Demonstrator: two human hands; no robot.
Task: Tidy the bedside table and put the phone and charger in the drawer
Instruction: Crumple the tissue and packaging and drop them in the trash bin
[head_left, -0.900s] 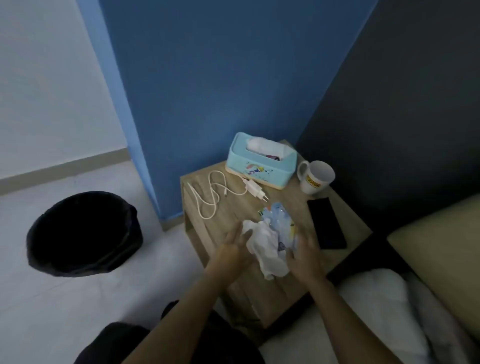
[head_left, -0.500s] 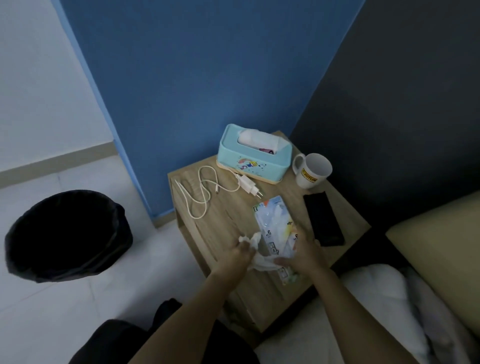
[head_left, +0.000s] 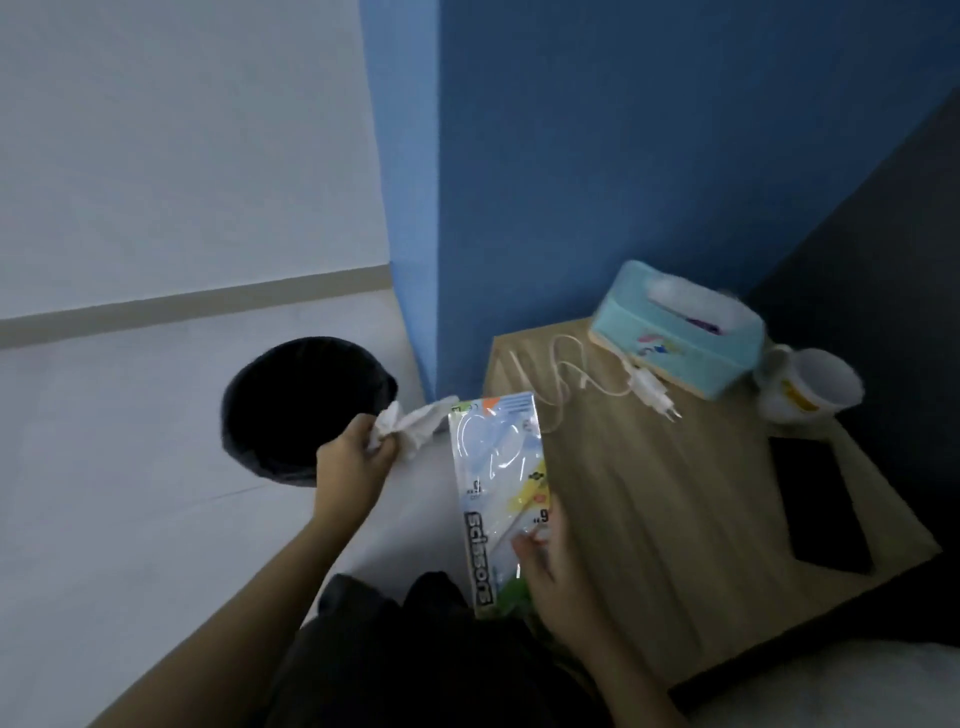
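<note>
My left hand grips a crumpled white tissue out over the floor, close to the black bin. My right hand pinches the lower end of a clear plastic scissors package, which hangs past the left edge of the wooden bedside table. On the table lie a white charger with its looped cable and, at the right edge, a black phone. No drawer shows in this view.
A teal tissue box and a white mug stand at the back of the table against the blue wall. White bedding lies at the lower right. Pale floor spreads left of the table around the bin.
Both hands lifted off the tabletop and swung left. The tissue went toward the bin in my left hand, and the package came off the table in my right. My view turned left.
</note>
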